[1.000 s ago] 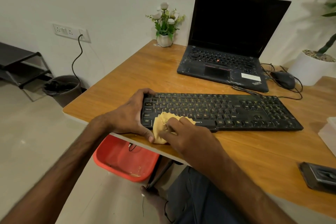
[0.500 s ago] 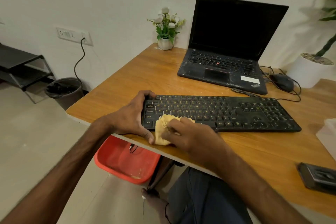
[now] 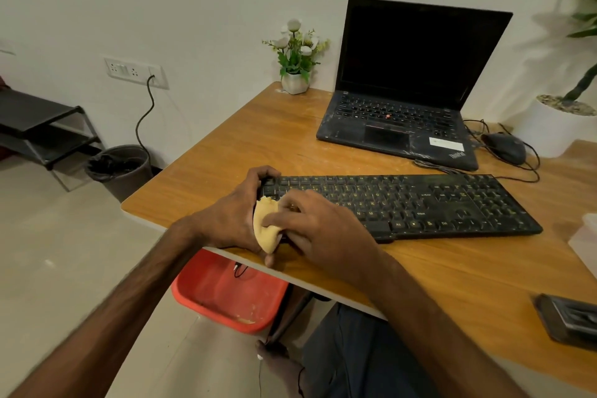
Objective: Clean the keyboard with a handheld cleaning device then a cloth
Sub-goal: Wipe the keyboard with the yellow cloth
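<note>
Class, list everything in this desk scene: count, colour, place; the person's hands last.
black plastic keyboard: one, black, table's front
crumpled yellow cloth: one, yellow, keyboard's left end
wooden table: one, brown, centre
open black laptop: one, black, behind keyboard
black wired mouse: one, black, right of laptop
small white flower pot: one, white, table's far corner
large white plant pot: one, white, far right
red plastic tub: one, red, under table
dark waste bin: one, grey, floor by wall
dark flat device: one, black, table's near right
left hand: one, grips keyboard's left end
right hand: one, holds cloth
</note>
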